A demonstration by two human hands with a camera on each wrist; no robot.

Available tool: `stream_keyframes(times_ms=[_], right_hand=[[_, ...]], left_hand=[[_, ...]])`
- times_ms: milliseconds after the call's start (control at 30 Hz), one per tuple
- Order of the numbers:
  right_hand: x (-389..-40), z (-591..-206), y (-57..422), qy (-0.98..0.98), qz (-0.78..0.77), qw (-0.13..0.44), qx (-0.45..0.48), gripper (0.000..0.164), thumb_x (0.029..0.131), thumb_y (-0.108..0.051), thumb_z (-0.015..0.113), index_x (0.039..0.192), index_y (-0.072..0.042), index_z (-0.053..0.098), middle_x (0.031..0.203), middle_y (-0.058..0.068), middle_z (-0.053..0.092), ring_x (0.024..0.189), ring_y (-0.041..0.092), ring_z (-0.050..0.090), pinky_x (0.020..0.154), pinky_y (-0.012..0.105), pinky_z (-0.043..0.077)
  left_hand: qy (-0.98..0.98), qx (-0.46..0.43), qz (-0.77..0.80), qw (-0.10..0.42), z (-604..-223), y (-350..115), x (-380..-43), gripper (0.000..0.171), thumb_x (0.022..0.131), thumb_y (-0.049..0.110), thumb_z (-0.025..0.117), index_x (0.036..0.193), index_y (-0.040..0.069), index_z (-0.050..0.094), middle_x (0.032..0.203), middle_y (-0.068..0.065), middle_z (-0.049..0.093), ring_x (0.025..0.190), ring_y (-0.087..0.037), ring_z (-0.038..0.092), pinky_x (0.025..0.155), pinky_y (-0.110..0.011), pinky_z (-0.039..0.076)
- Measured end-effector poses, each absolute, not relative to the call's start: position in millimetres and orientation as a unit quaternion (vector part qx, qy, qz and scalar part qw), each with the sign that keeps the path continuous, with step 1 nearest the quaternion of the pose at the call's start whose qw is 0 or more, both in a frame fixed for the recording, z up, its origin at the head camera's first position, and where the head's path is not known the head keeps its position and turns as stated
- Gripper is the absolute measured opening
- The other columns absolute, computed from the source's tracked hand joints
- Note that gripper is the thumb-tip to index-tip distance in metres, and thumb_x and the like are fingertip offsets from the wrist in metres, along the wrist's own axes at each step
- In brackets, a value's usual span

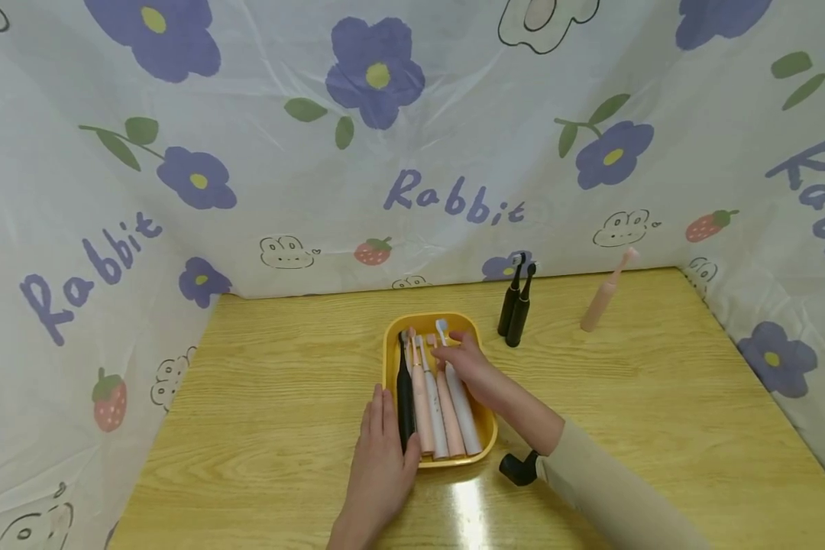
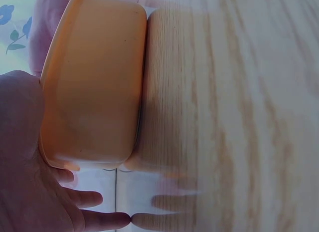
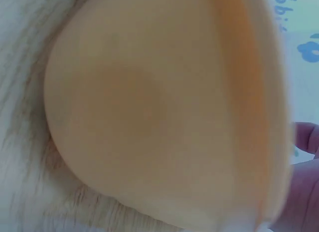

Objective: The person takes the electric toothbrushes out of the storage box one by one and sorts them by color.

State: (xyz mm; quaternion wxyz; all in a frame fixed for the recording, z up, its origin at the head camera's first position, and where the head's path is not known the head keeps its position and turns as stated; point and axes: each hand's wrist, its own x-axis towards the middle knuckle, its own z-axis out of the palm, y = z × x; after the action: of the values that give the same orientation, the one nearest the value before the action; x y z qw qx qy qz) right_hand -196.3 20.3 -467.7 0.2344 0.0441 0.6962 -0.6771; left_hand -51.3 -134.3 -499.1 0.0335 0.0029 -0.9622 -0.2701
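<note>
A yellow tray [image 1: 488,439] holds several electric toothbrushes lying side by side: a black toothbrush [image 1: 404,393] at its left, pink and white ones in the middle, a white toothbrush [image 1: 464,409] with a pale blue head at its right. My left hand [image 1: 381,458] rests along the tray's left side, fingers straight, thumb over the near left corner. In the left wrist view the fingers [image 2: 107,220] reach past the wall. My right hand [image 1: 474,370] is over the right rim, thumb and forefinger apart at the white toothbrush's neck. The tray's outer wall [image 3: 134,112] mostly hides it in the right wrist view.
Two black toothbrushes [image 1: 518,312] stand upright behind the tray on the right. Farther right stands a pink toothbrush [image 1: 600,305]. A black object [image 1: 519,467] shows beside the right sleeve. Patterned cloth [image 1: 378,229] borders the wooden table [image 1: 282,367].
</note>
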Motion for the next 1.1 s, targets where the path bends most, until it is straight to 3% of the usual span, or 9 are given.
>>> stream_keyframes(times_ms=[133,367,567,800,1100], right_hand=[[-190,-462,28,0.683,-0.683,0.257,0.026,0.063,0.102,-0.015,0.057,0.153,0.005,0.027,0.115,0.019,0.053,0.109,0.034,0.054,0.109,0.050,0.035],[-179,-457,42,0.657,-0.700,0.280,-0.014,0.045,0.107,-0.009,0.048,0.146,0.010,0.035,0.129,0.023,0.047,0.107,0.031,0.056,0.097,0.045,0.043],[-170,-455,52,0.654,-0.700,0.284,-0.049,0.048,0.109,-0.007,0.043,0.150,0.012,0.026,0.135,0.028,0.048,0.111,0.031,0.058,0.102,0.048,0.045],[-164,-453,67,0.654,-0.691,0.289,-0.105,0.038,0.108,-0.001,0.038,0.143,0.015,0.035,0.133,0.029,0.047,0.123,0.040,0.053,0.107,0.047,0.045],[-159,-451,80,0.692,-0.655,0.252,-0.170,0.035,0.107,-0.002,0.047,0.138,0.015,0.046,0.127,0.033,0.058,0.117,0.044,0.061,0.093,0.043,0.056]], left_hand=[[-0.963,0.004,-0.269,0.035,-499,-134,-51,0.080,0.103,0.032,0.058,0.160,-0.008,0.019,0.168,-0.024,0.013,0.150,-0.046,0.023,0.114,-0.059,0.033],[-0.963,-0.009,-0.264,0.058,-501,-134,-51,0.078,0.102,0.029,0.059,0.158,-0.011,0.022,0.166,-0.026,0.017,0.147,-0.048,0.027,0.112,-0.059,0.035],[-0.962,-0.012,-0.264,0.063,-502,-135,-51,0.077,0.102,0.027,0.059,0.158,-0.011,0.022,0.166,-0.025,0.017,0.147,-0.048,0.028,0.113,-0.059,0.035],[-0.962,-0.004,-0.268,0.052,-502,-134,-51,0.079,0.102,0.030,0.059,0.159,-0.010,0.021,0.167,-0.024,0.015,0.149,-0.046,0.025,0.114,-0.058,0.033],[-0.963,-0.002,-0.266,0.055,-500,-133,-51,0.077,0.102,0.027,0.059,0.158,-0.010,0.022,0.167,-0.024,0.017,0.148,-0.047,0.027,0.114,-0.058,0.033]])
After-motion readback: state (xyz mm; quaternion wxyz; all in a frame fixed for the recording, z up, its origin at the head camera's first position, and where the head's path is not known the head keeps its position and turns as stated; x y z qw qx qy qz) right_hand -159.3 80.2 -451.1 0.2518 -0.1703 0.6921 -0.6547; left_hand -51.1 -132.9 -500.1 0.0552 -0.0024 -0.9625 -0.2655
